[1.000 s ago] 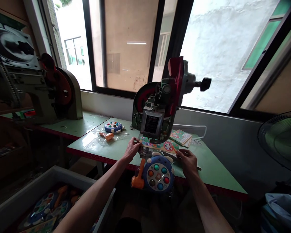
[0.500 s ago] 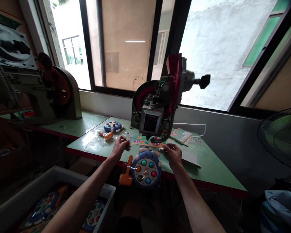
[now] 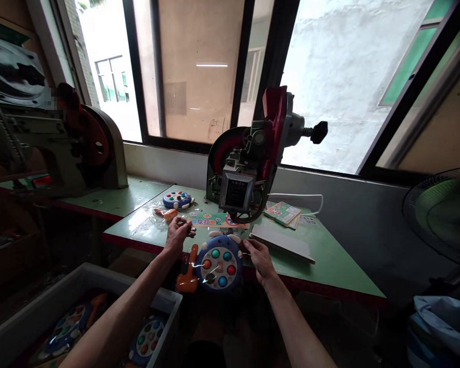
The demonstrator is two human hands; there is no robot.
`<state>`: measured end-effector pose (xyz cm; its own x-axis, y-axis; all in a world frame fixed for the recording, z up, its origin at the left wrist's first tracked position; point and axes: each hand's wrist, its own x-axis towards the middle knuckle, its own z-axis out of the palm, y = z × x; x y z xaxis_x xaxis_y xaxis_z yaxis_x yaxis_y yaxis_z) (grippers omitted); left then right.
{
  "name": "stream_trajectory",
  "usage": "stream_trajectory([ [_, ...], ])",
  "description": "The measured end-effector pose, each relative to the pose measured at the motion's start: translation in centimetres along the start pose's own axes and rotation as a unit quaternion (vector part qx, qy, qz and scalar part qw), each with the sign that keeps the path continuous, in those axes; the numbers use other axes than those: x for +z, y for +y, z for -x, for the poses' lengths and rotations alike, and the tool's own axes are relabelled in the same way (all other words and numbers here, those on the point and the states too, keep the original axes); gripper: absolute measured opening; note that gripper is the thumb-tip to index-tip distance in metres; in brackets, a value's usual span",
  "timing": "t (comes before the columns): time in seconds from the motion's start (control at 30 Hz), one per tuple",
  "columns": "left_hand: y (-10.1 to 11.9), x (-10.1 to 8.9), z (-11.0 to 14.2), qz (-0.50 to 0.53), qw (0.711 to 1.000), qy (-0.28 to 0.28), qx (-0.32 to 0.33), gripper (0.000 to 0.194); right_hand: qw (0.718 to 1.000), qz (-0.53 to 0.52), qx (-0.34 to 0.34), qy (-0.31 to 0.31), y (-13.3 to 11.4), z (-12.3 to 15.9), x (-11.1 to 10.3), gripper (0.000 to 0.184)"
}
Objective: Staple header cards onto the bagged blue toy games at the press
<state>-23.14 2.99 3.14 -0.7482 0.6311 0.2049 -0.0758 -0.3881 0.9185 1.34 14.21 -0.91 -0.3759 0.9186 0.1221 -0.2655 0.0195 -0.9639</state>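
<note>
A blue animal-faced toy point(image 3: 219, 266) with coloured round buttons hangs in a clear plastic bag off the table's front edge, and an orange toy hammer point(image 3: 188, 273) is beside it in the bag. Above the toy, a printed header card point(image 3: 205, 220) lies across the bag's top, its right part beneath the head of a stapling machine point(image 3: 237, 189). My left hand point(image 3: 179, 235) is closed in a pinch at the card's left end. My right hand point(image 3: 259, 258) pinches the clear bag's right edge beside the toy's ear.
Another blue toy point(image 3: 177, 199) and a bagged orange piece point(image 3: 167, 213) sit on the green table point(image 3: 341, 273) at left. Printed cards point(image 3: 283, 212) and a white slab point(image 3: 281, 243) lie at right. A grey crate point(image 3: 175, 306) holds more bagged toys. A fan point(image 3: 440, 220) stands far right.
The bagged toy and header card have shifted left, along with my left hand. My right hand has left the card's right end and moved down and left to the bag's edge.
</note>
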Motion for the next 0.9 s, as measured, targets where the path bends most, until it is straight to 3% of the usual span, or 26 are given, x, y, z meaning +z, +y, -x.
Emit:
stream_trajectory([
  [0.23, 2.3, -2.6, 0.6, -0.005, 1.000, 0.010, -0.001, 0.044, 0.998, 0.047, -0.026, -0.016, 1.7, 0.4, 3.1, 0.038],
  [0.47, 2.1, -3.1, 0.5, 0.006, 1.000, 0.020, -0.021, 0.038, 0.998, 0.061, -0.025, -0.018, 1.6, 0.7, 3.5, 0.045],
  [0.6, 3.3, -3.0, 1.5, 0.022, 0.998, 0.028, -0.045, 0.033, 0.997, 0.071, -0.026, -0.021, 0.7, 0.9, 3.7, 0.046],
  [0.67, 3.9, -3.4, 3.5, 0.034, 0.997, 0.000, -0.074, 0.033, 0.997, 0.074, -0.026, -0.030, 0.1, 1.7, 3.7, 0.046],
  [0.77, 3.4, -4.8, 8.4, 0.057, 0.979, -0.091, -0.172, 0.036, 0.995, 0.076, -0.007, -0.062, -0.4, 4.2, 3.4, 0.044],
  [0.83, 1.9, -6.8, 12.4, 0.056, 0.968, -0.084, -0.228, 0.037, 0.989, 0.101, 0.021, -0.106, -0.1, 6.5, 2.6, 0.043],
  [0.9, -0.2, -9.6, 16.5, 0.054, 0.966, -0.038, -0.249, 0.036, 0.976, 0.143, 0.063, -0.155, 0.9, 8.9, 1.4, 0.045],
])
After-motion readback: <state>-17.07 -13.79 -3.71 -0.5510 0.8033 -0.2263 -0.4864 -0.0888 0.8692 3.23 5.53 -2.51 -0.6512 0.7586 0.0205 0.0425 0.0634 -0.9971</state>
